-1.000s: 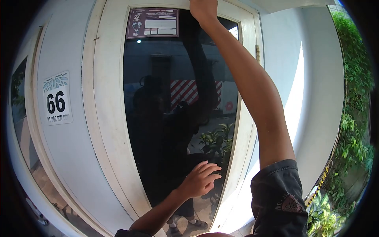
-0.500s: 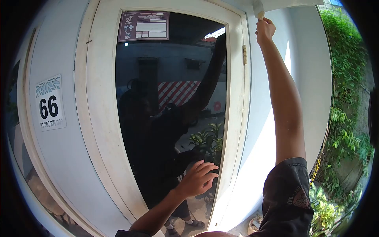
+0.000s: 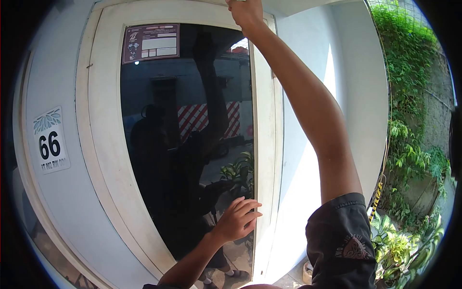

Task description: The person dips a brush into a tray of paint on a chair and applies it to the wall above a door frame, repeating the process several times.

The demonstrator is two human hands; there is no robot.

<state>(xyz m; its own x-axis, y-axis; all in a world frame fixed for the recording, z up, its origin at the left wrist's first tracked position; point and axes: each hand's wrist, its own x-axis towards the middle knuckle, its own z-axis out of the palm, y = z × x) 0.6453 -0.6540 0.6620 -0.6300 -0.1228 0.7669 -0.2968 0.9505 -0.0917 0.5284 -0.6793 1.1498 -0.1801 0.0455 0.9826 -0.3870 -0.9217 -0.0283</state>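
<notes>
My right hand (image 3: pixel 246 17) is raised to the top edge of the view, beside the upper door frame (image 3: pixel 265 53). Its fingers are closed round a pale brush, most of which is cut off by the view's edge. Lower down, my left hand (image 3: pixel 237 220) is held in front of the dark glass door pane (image 3: pixel 187 130), near its right side. The fingers of that hand are spread and hold nothing. Whether they touch the glass is unclear.
A purple and white sticker (image 3: pixel 151 43) is on the glass's upper left. The number plate (image 3: pixel 51 139) hangs on the left wall. Sunlit wall (image 3: pixel 301 212) lies right of the door, with green climbing plants (image 3: pixel 409 62) and a striped yellow-black pole (image 3: pixel 376 200) beyond.
My right hand has moved left, from the wall right of the door to above the door frame, and the brush has largely left the view. The view has shifted slightly; my left hand stays spread.
</notes>
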